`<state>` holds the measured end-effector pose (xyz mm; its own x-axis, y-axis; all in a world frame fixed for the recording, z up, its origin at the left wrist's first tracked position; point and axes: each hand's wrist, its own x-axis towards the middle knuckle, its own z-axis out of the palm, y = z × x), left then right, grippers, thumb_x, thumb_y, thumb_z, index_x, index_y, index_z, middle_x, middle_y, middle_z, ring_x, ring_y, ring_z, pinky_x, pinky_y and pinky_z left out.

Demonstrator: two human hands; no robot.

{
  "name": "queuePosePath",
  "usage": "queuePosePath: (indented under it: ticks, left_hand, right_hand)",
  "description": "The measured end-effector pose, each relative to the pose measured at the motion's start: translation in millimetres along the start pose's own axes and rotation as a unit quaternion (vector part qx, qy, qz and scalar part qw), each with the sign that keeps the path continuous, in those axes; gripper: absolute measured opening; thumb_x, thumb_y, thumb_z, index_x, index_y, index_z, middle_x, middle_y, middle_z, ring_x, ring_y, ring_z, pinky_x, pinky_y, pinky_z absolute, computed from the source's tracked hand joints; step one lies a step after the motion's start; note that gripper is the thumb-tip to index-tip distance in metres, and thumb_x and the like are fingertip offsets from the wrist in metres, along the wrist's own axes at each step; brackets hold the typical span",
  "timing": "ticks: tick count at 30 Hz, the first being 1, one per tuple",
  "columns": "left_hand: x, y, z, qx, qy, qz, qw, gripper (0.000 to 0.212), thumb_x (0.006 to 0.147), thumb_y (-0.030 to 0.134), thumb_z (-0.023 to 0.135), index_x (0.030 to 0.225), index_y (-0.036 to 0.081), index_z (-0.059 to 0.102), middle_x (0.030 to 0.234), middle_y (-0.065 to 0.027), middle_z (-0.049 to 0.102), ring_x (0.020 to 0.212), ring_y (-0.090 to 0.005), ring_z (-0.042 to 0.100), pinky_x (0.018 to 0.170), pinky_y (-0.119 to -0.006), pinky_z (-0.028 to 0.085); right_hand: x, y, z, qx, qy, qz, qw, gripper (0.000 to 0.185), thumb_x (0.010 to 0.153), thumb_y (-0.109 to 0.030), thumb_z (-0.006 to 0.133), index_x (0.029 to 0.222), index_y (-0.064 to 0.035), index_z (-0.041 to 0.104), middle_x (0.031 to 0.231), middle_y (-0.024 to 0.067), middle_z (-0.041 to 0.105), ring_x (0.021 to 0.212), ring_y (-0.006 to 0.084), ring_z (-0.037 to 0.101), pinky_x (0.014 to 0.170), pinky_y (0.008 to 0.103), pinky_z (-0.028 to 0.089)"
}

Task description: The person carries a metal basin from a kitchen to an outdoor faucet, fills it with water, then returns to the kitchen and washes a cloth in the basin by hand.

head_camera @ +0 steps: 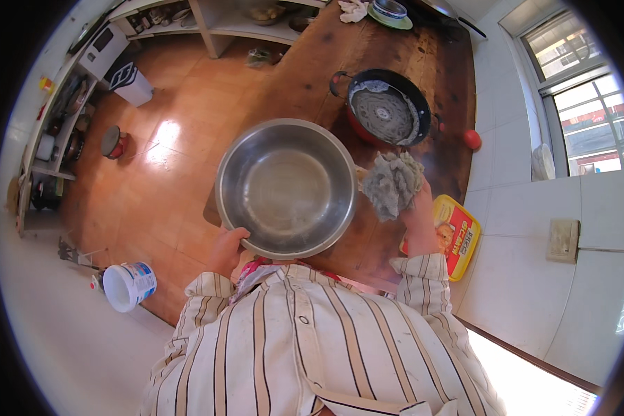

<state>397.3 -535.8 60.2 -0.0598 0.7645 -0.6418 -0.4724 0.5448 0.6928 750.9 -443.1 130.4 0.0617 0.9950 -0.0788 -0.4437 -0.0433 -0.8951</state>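
My left hand grips the near left rim of a wide stainless steel basin, thumb over the edge. The basin looks empty and is close to my body, partly over the wooden counter's edge. A crumpled grey cloth is in my right hand, to the right of the basin; the cloth hides most of the fingers. Beyond the cloth stands a red and black two-handled pot with greyish, foamy liquid inside.
On the wooden counter are a tomato-like red object, a red and yellow packaged box, stacked bowls and a white cloth. A white bucket and a bin stand on the floor.
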Motion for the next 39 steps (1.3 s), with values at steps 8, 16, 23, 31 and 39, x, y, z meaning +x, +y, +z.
queuePosePath:
  ticks: [8, 16, 23, 31, 39]
  left_hand:
    - [-2, 39, 0, 0.115, 0.012, 0.186, 0.976, 0.057, 0.072, 0.001, 0.048, 0.125, 0.001, 0.028, 0.113, -0.0102, 0.046, 0.100, -0.0192, 0.048, 0.083, -0.028, 0.040]
    - [37, 41, 39, 0.081, -0.068, -0.031, 0.994, 0.062, 0.071, 0.008, 0.052, 0.128, 0.010, 0.028, 0.101, -0.0059, 0.047, 0.090, -0.0168, 0.045, 0.075, -0.030, 0.039]
    - [71, 23, 37, 0.008, -0.048, -0.251, 0.967, 0.058, 0.076, 0.020, 0.049, 0.127, 0.015, 0.021, 0.124, -0.0174, 0.031, 0.114, -0.0358, 0.033, 0.079, -0.059, 0.035]
    - [117, -3, 82, -0.038, -0.247, -0.288, 0.924, 0.057, 0.074, 0.048, 0.050, 0.116, 0.011, 0.039, 0.111, -0.0151, 0.046, 0.103, -0.0299, 0.046, 0.086, -0.046, 0.038]
    - [115, 17, 104, 0.133, -0.288, -0.130, 0.940, 0.055, 0.070, 0.042, 0.056, 0.111, 0.008, 0.046, 0.104, -0.0132, 0.051, 0.094, -0.0269, 0.050, 0.082, -0.039, 0.042]
  right_hand:
    - [15, 103, 48, -0.585, -0.138, -0.105, 0.792, 0.049, 0.073, -0.010, 0.054, 0.120, -0.0075, 0.039, 0.101, 0.0209, 0.052, 0.096, 0.0324, 0.051, 0.082, 0.0356, 0.042]
    - [12, 155, 107, -0.731, -0.296, -0.063, 0.611, 0.053, 0.068, -0.033, 0.065, 0.116, -0.0207, 0.048, 0.126, 0.0191, 0.034, 0.116, 0.0355, 0.031, 0.089, 0.0540, 0.030]
    - [13, 168, 111, -0.768, -0.207, -0.135, 0.591, 0.044, 0.065, -0.028, 0.066, 0.107, -0.0214, 0.054, 0.120, 0.0102, 0.040, 0.111, 0.0363, 0.034, 0.085, 0.0526, 0.033]
    - [9, 154, 103, -0.428, -0.027, -0.059, 0.901, 0.029, 0.063, -0.012, 0.058, 0.091, -0.0058, 0.055, 0.087, 0.0144, 0.054, 0.087, 0.0303, 0.052, 0.076, 0.0356, 0.043]
    - [-17, 129, 153, -0.442, -0.127, -0.113, 0.881, 0.030, 0.072, -0.016, 0.052, 0.099, -0.0051, 0.042, 0.089, 0.0214, 0.055, 0.082, 0.0383, 0.054, 0.070, 0.0441, 0.042]
